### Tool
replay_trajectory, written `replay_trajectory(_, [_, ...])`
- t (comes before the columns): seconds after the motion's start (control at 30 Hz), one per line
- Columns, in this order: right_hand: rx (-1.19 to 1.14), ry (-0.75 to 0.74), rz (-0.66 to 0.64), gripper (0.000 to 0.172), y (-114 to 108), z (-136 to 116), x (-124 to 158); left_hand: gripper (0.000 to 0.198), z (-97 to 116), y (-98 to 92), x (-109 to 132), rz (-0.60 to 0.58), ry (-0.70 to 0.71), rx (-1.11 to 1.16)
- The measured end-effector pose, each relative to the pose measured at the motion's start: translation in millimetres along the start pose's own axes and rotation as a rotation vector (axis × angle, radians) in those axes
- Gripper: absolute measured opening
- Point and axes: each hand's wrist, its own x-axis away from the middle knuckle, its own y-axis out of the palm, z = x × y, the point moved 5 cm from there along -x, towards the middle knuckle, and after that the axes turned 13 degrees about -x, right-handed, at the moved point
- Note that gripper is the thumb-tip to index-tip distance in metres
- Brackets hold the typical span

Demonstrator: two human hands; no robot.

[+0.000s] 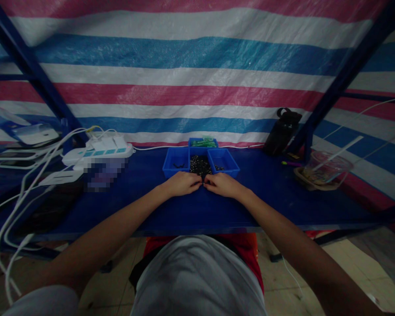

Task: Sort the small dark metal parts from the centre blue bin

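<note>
My left hand and my right hand rest on the blue table, fingertips meeting in front of the middle blue tray. That tray is heaped with small black parts. Both hands have their fingers curled into a pinch at the tray's near edge, and a tiny dark piece shows between them, too small to name. A left blue tray holds a few black bits. The right blue tray also holds a few. Behind them a fourth tray contains green pieces.
A white power strip with plugs and white cables lies at left, beside phones. A black bag stands at back right. A clear plastic cup with a straw sits right. A striped tarp hangs behind.
</note>
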Motion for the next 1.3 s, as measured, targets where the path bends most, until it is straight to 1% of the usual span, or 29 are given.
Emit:
replay_trajectory(0.3, [-0.016,0.002,-0.001,0.014,-0.7,-2.6,0.7,0.016,-0.5,1.1,-0.6,0.011,0.001,-0.009])
replay_trajectory(0.63, [-0.021,0.013,-0.001,0.014,-1.5,-0.7,0.2,0.017,0.4,-0.4,0.3,0.010,0.015,-0.009])
replay_trajectory(0.83, [-0.026,0.008,-0.003,0.013,-3.3,-4.0,1.0,0.018,1.4,-1.7,0.5,0.004,0.022,0.014])
replay_trajectory(1.3, [-0.014,-0.001,0.008,0.014,-4.3,-4.2,1.0,0.018,0.7,-0.1,0.3,-0.001,0.023,0.025])
